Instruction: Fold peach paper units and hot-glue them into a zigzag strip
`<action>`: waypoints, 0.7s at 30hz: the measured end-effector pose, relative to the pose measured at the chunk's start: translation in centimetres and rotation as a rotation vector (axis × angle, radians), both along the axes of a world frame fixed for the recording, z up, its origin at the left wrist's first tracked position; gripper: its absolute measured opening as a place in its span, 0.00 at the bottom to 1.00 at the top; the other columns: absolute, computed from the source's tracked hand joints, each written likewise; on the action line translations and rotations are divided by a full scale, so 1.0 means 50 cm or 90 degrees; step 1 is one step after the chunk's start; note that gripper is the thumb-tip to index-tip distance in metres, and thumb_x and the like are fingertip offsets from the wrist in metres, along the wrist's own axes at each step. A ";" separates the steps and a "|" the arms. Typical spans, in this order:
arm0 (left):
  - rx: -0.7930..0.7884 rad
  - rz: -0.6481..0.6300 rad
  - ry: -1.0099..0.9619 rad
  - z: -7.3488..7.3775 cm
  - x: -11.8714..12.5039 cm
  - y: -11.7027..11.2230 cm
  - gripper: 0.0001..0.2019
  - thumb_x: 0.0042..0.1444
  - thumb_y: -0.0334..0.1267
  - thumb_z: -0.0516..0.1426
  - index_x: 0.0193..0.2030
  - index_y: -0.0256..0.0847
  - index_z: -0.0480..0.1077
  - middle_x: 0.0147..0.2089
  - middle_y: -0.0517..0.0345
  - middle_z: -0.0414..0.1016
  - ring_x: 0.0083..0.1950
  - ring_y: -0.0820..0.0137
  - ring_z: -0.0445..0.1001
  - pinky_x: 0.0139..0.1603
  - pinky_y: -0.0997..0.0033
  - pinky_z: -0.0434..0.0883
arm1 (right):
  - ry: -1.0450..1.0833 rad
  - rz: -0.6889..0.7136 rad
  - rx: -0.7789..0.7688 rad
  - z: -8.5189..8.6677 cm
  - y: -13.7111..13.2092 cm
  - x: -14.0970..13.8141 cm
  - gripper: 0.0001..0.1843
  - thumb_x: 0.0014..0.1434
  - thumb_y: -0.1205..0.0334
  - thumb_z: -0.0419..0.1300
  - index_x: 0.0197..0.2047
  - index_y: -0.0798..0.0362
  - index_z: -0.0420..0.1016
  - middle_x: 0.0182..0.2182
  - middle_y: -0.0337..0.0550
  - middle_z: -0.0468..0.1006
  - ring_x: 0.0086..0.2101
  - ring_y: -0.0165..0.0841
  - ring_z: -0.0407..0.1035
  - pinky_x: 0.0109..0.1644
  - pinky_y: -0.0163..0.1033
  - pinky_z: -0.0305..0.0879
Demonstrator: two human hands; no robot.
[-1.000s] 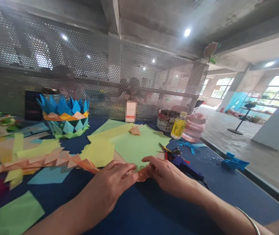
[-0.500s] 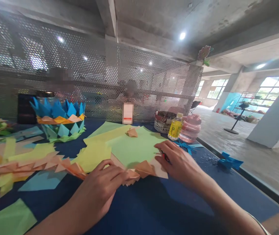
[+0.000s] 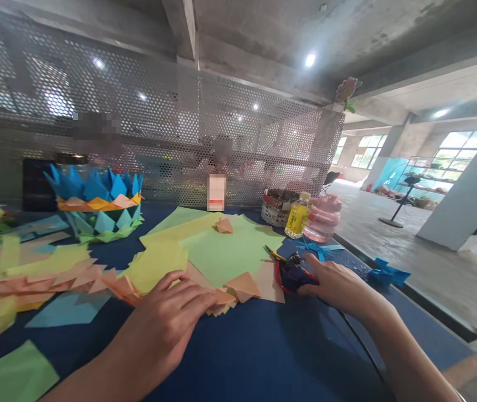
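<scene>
My left hand point(image 3: 180, 310) is closed, its fingertips pinching the near end of a row of folded orange paper pieces point(image 3: 243, 286). In my right hand point(image 3: 334, 282) is a dark hot glue gun point(image 3: 296, 275) with red edging. Its narrow tip points left over the sheets, and a black cord point(image 3: 364, 346) runs from it toward me. Green paper sheets point(image 3: 222, 254) and a yellow sheet point(image 3: 158, 265) lie just beyond my hands. One small folded orange piece point(image 3: 224, 225) rests on the green paper.
A blue, orange and green folded-paper basket point(image 3: 96, 204) stands at the left, beside a chain of orange folds point(image 3: 62, 282). At the back right are a round container point(image 3: 278, 209), a yellow-labelled bottle point(image 3: 297, 216) and a pink ribbed container point(image 3: 323, 219). Blue paper scraps point(image 3: 389, 272) lie near the right edge.
My right hand has moved right and the glue gun, mostly hidden before, now shows clearly with its cord. My left hand stays at the orange folds.
</scene>
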State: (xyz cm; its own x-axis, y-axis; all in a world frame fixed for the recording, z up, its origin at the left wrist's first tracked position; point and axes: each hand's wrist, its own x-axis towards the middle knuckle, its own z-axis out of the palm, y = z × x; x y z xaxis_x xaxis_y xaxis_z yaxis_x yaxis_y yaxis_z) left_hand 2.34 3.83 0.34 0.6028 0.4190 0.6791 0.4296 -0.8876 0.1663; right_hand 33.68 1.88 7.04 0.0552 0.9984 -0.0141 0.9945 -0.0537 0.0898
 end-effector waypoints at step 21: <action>-0.024 0.016 -0.010 0.011 -0.006 0.000 0.17 0.63 0.22 0.47 0.49 0.45 0.70 0.40 0.60 0.77 0.41 0.68 0.74 0.51 0.60 0.63 | 0.189 0.080 0.364 0.013 0.005 -0.022 0.15 0.63 0.53 0.53 0.43 0.54 0.73 0.34 0.47 0.79 0.35 0.41 0.74 0.36 0.40 0.67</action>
State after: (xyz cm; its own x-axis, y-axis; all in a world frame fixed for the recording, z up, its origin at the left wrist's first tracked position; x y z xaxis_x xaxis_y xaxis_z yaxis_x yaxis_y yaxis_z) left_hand 2.02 3.85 0.87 0.5811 0.4590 0.6721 0.4482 -0.8697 0.2066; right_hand 32.57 2.12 7.72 0.0126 0.8513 0.5245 0.9745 0.1070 -0.1970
